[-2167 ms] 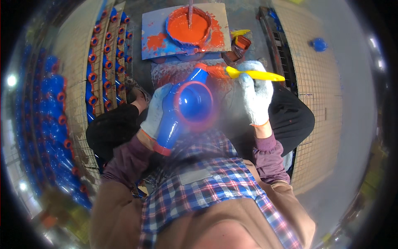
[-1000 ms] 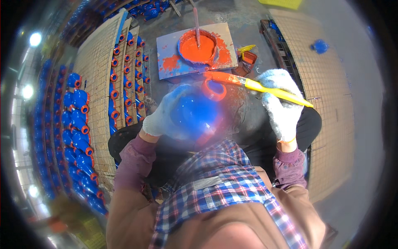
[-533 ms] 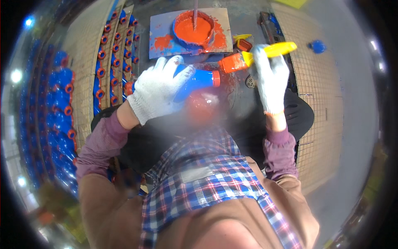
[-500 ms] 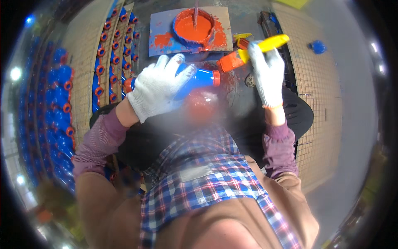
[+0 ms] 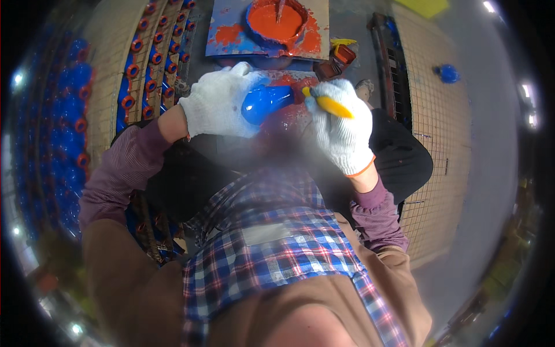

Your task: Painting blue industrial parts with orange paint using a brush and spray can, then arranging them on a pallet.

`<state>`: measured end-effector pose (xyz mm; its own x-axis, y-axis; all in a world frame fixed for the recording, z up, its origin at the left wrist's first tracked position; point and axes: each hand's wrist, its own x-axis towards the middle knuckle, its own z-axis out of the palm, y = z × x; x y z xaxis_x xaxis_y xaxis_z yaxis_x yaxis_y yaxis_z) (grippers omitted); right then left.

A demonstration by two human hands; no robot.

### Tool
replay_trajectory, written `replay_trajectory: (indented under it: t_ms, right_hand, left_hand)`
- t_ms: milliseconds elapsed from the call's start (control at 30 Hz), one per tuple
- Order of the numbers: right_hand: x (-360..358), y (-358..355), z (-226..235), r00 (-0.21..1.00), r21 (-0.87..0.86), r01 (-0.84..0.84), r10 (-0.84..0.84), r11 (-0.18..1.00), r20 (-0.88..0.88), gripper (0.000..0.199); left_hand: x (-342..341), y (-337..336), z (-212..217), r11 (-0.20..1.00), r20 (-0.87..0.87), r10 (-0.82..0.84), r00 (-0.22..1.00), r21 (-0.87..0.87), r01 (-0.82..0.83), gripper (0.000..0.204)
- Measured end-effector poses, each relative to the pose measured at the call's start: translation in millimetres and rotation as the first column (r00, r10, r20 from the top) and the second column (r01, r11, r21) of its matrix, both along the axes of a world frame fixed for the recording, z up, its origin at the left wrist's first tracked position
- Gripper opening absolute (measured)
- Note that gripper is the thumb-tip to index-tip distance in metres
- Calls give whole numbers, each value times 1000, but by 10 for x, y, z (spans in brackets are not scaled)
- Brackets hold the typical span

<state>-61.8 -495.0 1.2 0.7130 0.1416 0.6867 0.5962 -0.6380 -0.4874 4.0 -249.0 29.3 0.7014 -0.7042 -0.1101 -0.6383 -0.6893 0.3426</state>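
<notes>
My left hand (image 5: 218,103), in a white knit glove, is closed round a glossy blue part (image 5: 267,104) with a rounded body and a narrower neck toward the right. My gloved right hand (image 5: 345,130) grips a paintbrush by its yellow handle (image 5: 335,108). The brush is at the neck end of the blue part; its bristles are mostly hidden, and contact cannot be made out. Beyond my hands, a bowl (image 5: 251,36) of orange-red paint (image 5: 274,24) with a stick in it rests on a paint-smeared board (image 5: 222,47).
Racks (image 5: 140,63) of blue parts with red ends stand at the left. A wire-mesh panel (image 5: 436,156) lies at the right, with a blue object (image 5: 448,73) beyond it. Near the board is a small red-and-yellow item (image 5: 344,54). A reddish blur lies below the part.
My right hand has come left and lower, bringing the brush to the part's neck end. My left hand has shifted slightly up and left with the part. The whole view has shifted somewhat.
</notes>
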Motion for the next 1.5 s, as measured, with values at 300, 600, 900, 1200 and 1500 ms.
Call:
replay_trajectory:
  t_ms: [300, 600, 900, 1200, 1500]
  right_hand:
    - [-68, -61, -276, 999, 107, -15, 12, 994, 35, 27]
    - [-70, -146, -481, 987, 477, 9, 68, 879, -143, 26]
    - [-34, -160, -66, 960, 627, -119, 250, 770, -125, 25]
    - [-325, -105, -144, 981, 486, -144, 187, 862, -42, 28]
    - [84, -210, 84, 966, 535, -124, 226, 836, -129, 25]
  left_hand:
    - [-14, 243, -584, 819, -712, -22, 702, -415, -396, 58]
    - [-413, 55, -1253, 3, -649, -761, -1, -2, -1000, 83]
    - [-569, -140, -1110, -28, -385, -923, 0, 67, -997, 80]
    - [-497, -57, -1142, -74, -675, -727, 126, -106, -992, 82]
    - [-645, 15, -1186, 31, -442, -897, 1, -65, -997, 91]
